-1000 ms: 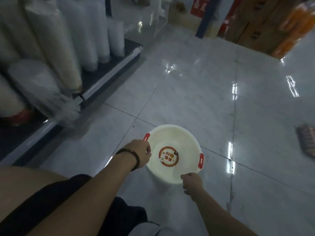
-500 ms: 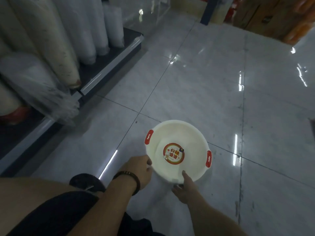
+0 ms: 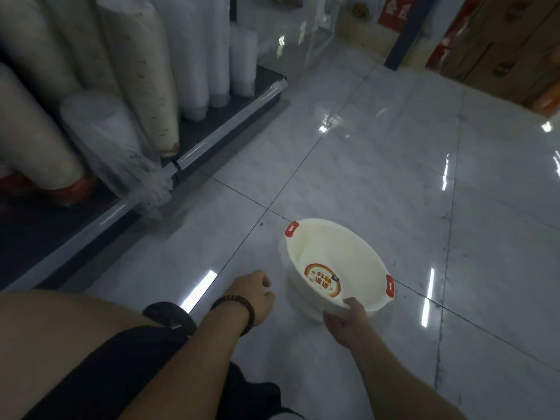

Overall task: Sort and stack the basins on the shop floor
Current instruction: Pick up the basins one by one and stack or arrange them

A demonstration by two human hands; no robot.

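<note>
Basin (image 3: 348, 256) sits low on the glossy tiled floor (image 3: 394, 162), at the middle right of my view and just beyond both hands. Its underside is hidden, so I cannot tell whether it rests on the tiles or is lifted. It looks tilted. The dim light blurs the print on its round label (image 3: 322, 279), and the wrapped white rolls (image 3: 145, 86) on the shelf (image 3: 212, 140) at far left are cut off at the top.

The right hand (image 3: 348, 321) pinches the near rim, thumb lying over the edge and the other fingers tucked out of sight beneath. The left hand (image 3: 253, 294), with a dark bracelet (image 3: 242, 304) on its wrist, hangs just left of the basin without touching it, fingers loosely curled and holding nothing.

The basin is white, with two red grips (image 3: 291, 229) on opposite sides of the rim.
</note>
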